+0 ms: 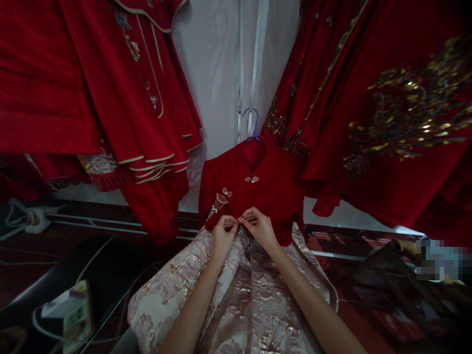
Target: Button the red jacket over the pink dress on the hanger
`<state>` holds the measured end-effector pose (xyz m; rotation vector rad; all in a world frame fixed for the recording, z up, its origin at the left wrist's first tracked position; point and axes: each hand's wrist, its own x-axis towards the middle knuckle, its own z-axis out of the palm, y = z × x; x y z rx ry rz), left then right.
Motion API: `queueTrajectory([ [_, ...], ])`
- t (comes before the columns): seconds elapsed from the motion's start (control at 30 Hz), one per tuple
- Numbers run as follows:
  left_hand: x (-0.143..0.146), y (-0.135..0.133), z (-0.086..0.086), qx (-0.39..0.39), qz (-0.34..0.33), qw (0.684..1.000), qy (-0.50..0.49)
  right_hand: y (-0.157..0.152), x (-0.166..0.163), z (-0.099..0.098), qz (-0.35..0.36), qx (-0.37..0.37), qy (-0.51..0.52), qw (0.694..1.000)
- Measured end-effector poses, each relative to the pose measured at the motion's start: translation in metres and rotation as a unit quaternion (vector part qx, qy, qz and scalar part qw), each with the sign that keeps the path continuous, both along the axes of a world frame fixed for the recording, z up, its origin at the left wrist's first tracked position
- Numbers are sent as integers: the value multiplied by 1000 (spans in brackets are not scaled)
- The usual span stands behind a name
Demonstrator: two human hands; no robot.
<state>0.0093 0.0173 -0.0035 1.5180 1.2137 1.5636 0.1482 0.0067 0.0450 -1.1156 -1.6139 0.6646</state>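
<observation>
A short red jacket [271, 194] hangs in front of me on a purple hanger [254, 127], over a pale brocade skirt [275, 307] with pink and gold flowers. Between my fingertips, at the jacket's lower front edge, is a small beaded clasp [239, 220]. My left hand [223, 235] pinches it from the left, fingers closed. From the right, my right hand [261, 229] pinches it too, thumb and forefinger together. Another beaded clasp [252, 180] sits below the collar. On the jacket's left side in view hangs a beaded tassel brooch [221, 197].
Red garments [110, 88] with pale trim hang at the left, and a red garment with gold sequins [409, 113] at the right. A power strip [77, 314] with cables lies on a dark surface at lower left. Dark wooden furniture [394, 280] stands at lower right.
</observation>
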Motion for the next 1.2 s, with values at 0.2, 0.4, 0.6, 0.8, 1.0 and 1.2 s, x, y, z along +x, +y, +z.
queueTrajectory([
  [0.2,-1,-2,1,-30,-46,997,-53,-5,0,0,-10,20,-25,999],
  [0.4,-1,-6,6,-36,-56,996,-58,-10,-4,-2,-74,50,-113,990],
  [0.6,-1,-5,4,-49,-55,995,-60,-10,-5,-4,-74,62,-111,989],
  [0.8,0,-1,1,-52,-53,995,-62,-6,-2,-9,-32,39,-46,998],
  [1.0,1,1,0,-15,-59,998,-16,-1,2,-5,-71,54,-43,995],
  [1.2,2,-6,-1,38,11,999,29,-13,11,7,-148,94,-14,984],
])
